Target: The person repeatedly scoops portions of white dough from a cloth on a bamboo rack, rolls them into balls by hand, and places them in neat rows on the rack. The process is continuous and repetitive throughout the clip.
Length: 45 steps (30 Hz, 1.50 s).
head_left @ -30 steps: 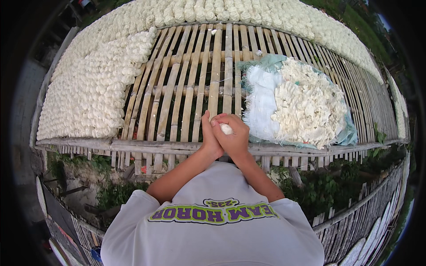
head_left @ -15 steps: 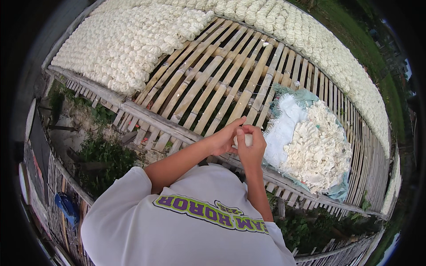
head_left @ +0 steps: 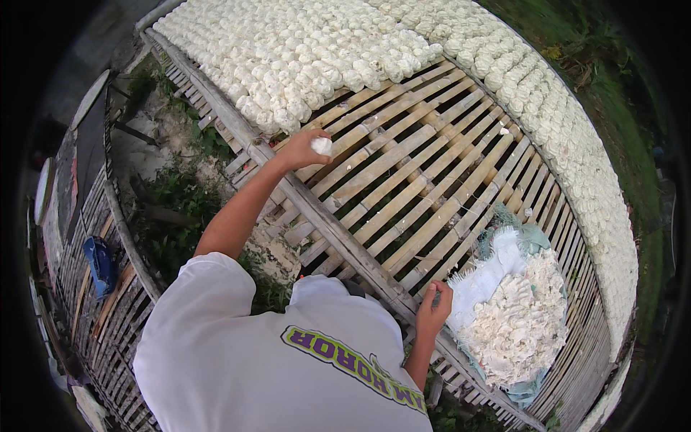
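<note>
In my left hand (head_left: 304, 149) is a small white ball (head_left: 322, 147), gripped between thumb and fingers. That hand hovers over the near rail, just below the corner of a dense layer of similar white balls (head_left: 302, 54). My right hand (head_left: 434, 305) is over the near edge of the slatted rack (head_left: 403, 194), loosely curled, with a gap between thumb and fingers and nothing seen in it. Right beside it lies a heap of moist, crumbly white mass (head_left: 515, 324) on a pale blue-white woven sack (head_left: 486, 277).
A thick bamboo rail (head_left: 338, 227) runs along the rack's near side. Another long band of white balls (head_left: 547, 108) lines the far side. Gaps show between the slats. Below the rack at left are green plants (head_left: 173, 205); a blue cloth (head_left: 101, 266) hangs further left.
My hands have come apart. The left one has carried the white ball away to the upper left, while the right one has dropped lower, beside the sack. The view has turned left.
</note>
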Each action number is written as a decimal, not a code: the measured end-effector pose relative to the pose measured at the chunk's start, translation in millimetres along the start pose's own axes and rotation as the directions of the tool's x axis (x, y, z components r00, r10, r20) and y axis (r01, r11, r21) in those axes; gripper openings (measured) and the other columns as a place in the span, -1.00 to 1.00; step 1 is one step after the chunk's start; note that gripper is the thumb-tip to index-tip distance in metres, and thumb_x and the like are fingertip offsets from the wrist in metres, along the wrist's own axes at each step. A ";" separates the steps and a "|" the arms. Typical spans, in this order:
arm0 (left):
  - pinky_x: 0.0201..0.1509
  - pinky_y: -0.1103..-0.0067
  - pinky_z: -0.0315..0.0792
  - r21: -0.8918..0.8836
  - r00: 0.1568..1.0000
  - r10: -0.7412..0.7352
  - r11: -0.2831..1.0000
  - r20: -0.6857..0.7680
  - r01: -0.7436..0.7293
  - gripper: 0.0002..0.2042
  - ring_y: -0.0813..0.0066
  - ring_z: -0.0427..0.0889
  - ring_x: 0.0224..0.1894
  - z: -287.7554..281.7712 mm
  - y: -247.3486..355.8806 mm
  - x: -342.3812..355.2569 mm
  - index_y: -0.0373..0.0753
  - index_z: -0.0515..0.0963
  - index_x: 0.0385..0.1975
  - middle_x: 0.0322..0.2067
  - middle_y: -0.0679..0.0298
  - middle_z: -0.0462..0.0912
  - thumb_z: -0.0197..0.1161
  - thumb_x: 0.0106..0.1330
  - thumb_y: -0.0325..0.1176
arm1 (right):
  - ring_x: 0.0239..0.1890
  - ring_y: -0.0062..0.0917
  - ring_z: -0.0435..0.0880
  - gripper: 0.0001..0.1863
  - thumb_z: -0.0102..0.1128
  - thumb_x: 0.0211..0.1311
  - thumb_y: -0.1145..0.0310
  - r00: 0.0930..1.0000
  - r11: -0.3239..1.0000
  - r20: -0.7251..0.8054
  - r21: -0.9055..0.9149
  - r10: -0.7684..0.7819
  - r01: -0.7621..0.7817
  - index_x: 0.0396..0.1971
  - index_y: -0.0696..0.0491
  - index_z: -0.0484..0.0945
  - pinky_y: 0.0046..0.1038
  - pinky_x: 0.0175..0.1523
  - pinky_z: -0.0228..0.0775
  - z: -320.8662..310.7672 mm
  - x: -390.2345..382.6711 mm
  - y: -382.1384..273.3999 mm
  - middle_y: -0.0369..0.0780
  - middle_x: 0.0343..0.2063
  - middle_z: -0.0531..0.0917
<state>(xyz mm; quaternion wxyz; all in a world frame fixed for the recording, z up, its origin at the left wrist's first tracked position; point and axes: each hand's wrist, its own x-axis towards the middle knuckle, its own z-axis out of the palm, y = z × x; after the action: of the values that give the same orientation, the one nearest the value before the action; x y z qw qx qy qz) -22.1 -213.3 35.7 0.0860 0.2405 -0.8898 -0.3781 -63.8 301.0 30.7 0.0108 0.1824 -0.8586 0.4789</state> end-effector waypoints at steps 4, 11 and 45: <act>0.07 0.31 0.60 0.256 0.992 -0.085 0.965 0.095 0.058 -0.40 0.08 0.76 -0.08 -38.9 -58.5 20.0 -0.20 0.67 0.02 -0.17 0.00 0.78 0.63 -0.10 -0.17 | -0.21 -0.12 0.67 -0.87 0.25 0.40 0.44 0.997 0.991 -0.063 -0.133 -0.034 0.026 -0.23 0.21 0.63 -0.16 -0.03 0.48 3.8 -6.2 22.8 -0.04 -0.26 0.69; 0.12 0.28 0.61 0.504 0.968 -0.251 0.839 0.024 0.205 -0.40 0.03 0.74 0.05 -54.6 -109.9 34.3 -0.09 0.66 0.09 -0.05 0.02 0.76 0.57 -0.06 -0.20 | -0.26 -0.11 0.65 -0.88 0.26 0.35 0.44 0.995 0.967 -0.096 -0.253 0.017 -0.041 -0.27 0.19 0.63 -0.12 -0.08 0.43 13.1 -9.9 35.3 -0.06 -0.31 0.69; 0.55 -0.33 -0.40 0.873 0.708 -0.663 0.170 -0.242 0.457 0.07 -0.13 -0.41 0.70 -1.2 -87.4 38.4 -0.26 -0.42 0.64 0.65 -0.18 -0.33 -0.04 0.45 0.34 | -0.27 -0.40 0.67 -0.88 0.32 0.24 0.44 0.970 0.964 -0.223 -0.223 0.093 -0.144 -0.23 0.04 0.65 -0.24 0.15 0.30 11.4 -6.5 32.1 -0.30 -0.33 0.69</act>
<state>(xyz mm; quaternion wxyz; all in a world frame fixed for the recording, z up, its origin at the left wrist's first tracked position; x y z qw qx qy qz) -23.3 -285.2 -27.0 -0.2881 0.5195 -0.7942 0.1279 -66.3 308.8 -3.1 0.0945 0.0760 -0.9132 0.3890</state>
